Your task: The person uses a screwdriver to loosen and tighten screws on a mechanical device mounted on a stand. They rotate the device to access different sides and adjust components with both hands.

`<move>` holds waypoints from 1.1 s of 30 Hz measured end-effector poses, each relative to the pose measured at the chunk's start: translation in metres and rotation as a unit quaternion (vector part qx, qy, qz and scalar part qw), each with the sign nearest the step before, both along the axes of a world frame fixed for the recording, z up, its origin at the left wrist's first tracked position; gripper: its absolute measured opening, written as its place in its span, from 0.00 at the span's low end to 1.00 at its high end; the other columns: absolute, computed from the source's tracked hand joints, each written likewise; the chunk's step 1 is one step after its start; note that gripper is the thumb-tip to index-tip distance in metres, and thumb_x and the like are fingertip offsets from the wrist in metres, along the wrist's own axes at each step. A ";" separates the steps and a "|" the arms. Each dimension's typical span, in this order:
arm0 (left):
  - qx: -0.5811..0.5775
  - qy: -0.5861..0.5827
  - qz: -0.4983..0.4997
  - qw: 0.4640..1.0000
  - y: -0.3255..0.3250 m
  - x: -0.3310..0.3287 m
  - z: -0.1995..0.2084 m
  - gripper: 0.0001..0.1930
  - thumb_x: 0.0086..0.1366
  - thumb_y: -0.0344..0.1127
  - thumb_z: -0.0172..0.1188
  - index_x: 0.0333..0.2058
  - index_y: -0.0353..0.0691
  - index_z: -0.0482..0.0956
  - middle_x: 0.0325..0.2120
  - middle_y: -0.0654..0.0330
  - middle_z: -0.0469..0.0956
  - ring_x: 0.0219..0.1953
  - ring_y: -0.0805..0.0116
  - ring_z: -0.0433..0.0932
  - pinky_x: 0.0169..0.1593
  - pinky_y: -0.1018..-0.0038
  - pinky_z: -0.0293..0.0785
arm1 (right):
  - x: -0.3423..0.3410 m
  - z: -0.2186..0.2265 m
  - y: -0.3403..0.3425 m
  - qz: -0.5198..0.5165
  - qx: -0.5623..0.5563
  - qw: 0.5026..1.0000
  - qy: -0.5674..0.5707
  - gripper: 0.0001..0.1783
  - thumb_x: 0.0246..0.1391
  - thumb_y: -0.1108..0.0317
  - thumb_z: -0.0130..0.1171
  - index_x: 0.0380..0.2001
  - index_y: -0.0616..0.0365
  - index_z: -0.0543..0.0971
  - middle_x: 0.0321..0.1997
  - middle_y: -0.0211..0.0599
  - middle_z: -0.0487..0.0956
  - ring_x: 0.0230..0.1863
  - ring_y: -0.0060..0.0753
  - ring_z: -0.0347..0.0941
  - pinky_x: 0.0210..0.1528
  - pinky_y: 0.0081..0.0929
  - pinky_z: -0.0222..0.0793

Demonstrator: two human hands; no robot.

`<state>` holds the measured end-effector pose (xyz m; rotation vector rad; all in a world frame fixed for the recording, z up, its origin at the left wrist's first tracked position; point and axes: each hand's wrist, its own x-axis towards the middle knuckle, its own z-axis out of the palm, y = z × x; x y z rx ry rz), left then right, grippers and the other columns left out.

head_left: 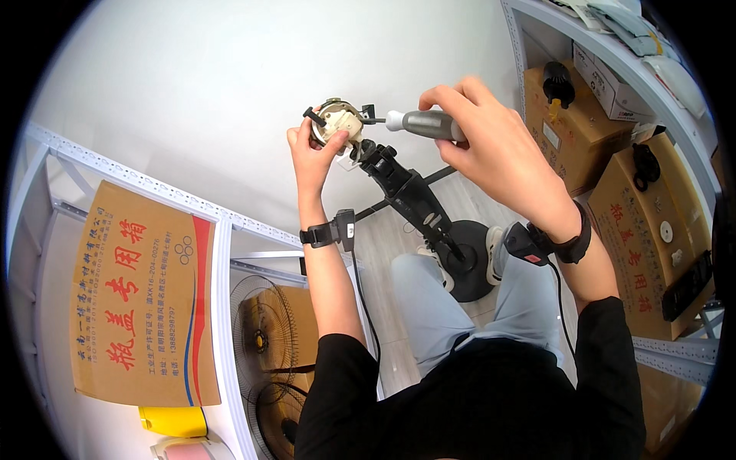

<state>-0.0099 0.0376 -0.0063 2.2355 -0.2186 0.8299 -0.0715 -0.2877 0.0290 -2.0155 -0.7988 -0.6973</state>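
Ahead of me, the bare motor head (343, 123) of a floor fan, with a cream housing and a black shaft-like piece, tops a black stand (414, 195). My left hand (313, 161) is wrapped round the motor head from the left, its thumb on the cream housing. In my right hand (498, 146) is a screwdriver (429, 123) with a grey handle and white collar, held level. Its blade points left and reaches the motor head's right side; whether the tip sits in a screw is too small to tell. A round black base (464, 280) carries the stand between my feet.
At the left, a white metal shelf (230, 307) holds a large cardboard box (146, 307), and wire fan guards (264, 326) lean beside it. The right shelf bears boxes (571, 130), a black fan part (558, 83) and a black remote (688, 285). Cables hang from both wrist straps.
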 end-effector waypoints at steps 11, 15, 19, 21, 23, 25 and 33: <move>-0.004 -0.011 -0.004 1.000 0.005 0.003 -0.004 0.36 0.49 0.47 0.76 0.57 0.44 0.77 0.37 0.65 0.58 0.34 0.76 0.63 0.39 0.79 0.69 | 0.000 -0.005 0.006 -0.002 0.052 0.999 -0.008 0.15 0.55 0.67 0.65 0.45 0.53 0.75 0.41 0.41 0.77 0.29 0.40 0.75 0.28 0.30 0.69; -0.001 -0.009 -0.001 1.000 0.004 0.002 -0.004 0.36 0.50 0.48 0.76 0.57 0.45 0.77 0.37 0.65 0.58 0.34 0.76 0.62 0.39 0.79 0.68 | -0.002 -0.006 0.006 -0.030 0.019 0.999 -0.010 0.14 0.55 0.66 0.64 0.44 0.53 0.76 0.40 0.41 0.77 0.28 0.38 0.74 0.28 0.31 0.69; -0.008 0.002 -0.005 1.000 0.001 0.000 -0.001 0.36 0.50 0.48 0.76 0.57 0.45 0.76 0.37 0.65 0.58 0.34 0.76 0.62 0.40 0.79 0.68 | 0.004 0.002 0.009 -0.070 -0.009 0.991 0.115 0.14 0.55 0.67 0.64 0.45 0.52 0.76 0.38 0.41 0.77 0.27 0.37 0.74 0.29 0.34 0.70; -0.001 0.005 0.004 1.000 0.003 -0.002 -0.001 0.36 0.50 0.48 0.75 0.57 0.45 0.76 0.37 0.65 0.58 0.35 0.76 0.62 0.40 0.79 0.68 | 0.001 0.004 0.006 -0.038 0.008 0.993 0.108 0.13 0.55 0.67 0.64 0.43 0.55 0.75 0.38 0.48 0.76 0.33 0.48 0.77 0.32 0.38 0.73; 0.003 0.005 0.007 1.000 0.004 -0.001 -0.002 0.36 0.50 0.48 0.75 0.57 0.45 0.76 0.37 0.65 0.58 0.35 0.76 0.62 0.40 0.79 0.68 | -0.002 0.000 0.004 -0.013 0.031 0.997 0.071 0.13 0.55 0.66 0.64 0.42 0.55 0.76 0.37 0.47 0.76 0.32 0.47 0.77 0.32 0.38 0.73; 0.004 0.001 0.007 1.000 0.005 0.000 -0.002 0.35 0.50 0.48 0.75 0.57 0.45 0.76 0.37 0.65 0.58 0.35 0.76 0.62 0.40 0.79 0.67 | -0.004 -0.009 0.005 0.006 0.060 0.998 0.004 0.14 0.55 0.65 0.67 0.42 0.53 0.77 0.35 0.37 0.76 0.25 0.37 0.75 0.27 0.35 0.70; -0.012 0.004 -0.003 1.000 0.006 0.002 -0.004 0.35 0.50 0.48 0.74 0.57 0.46 0.76 0.36 0.65 0.58 0.35 0.75 0.62 0.41 0.79 0.67 | 0.003 -0.007 0.016 -0.122 0.023 0.990 -0.062 0.13 0.55 0.60 0.66 0.40 0.53 0.78 0.28 0.38 0.74 0.24 0.40 0.76 0.26 0.33 0.72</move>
